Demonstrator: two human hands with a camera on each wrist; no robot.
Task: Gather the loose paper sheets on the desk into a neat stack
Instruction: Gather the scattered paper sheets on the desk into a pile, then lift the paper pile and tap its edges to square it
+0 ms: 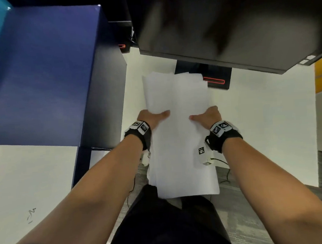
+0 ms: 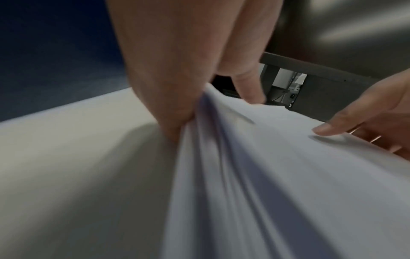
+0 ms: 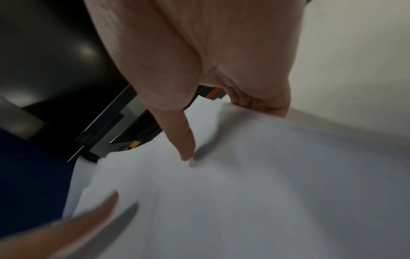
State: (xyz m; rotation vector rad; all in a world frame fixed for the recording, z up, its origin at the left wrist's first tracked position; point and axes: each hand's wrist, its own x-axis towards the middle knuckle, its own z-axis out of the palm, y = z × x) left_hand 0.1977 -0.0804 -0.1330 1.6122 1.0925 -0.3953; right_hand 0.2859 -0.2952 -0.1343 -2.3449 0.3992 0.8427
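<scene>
We hold the bundle of white paper sheets [image 1: 180, 132] over the white desk [image 1: 260, 115], its near end overhanging the edge: left hand [image 1: 153, 116] and right hand [image 1: 206, 115] each pinch a side. Risk: loose grip, sheets slide out. Far edges uneven, fanned.

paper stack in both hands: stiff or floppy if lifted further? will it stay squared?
Probably floppy: the stack bows into folds at the left hand grip in the left wrist view. Likely to fan: the far edges are already staggered. Probably light: the right hand holds it with only a thumb on top.
</scene>
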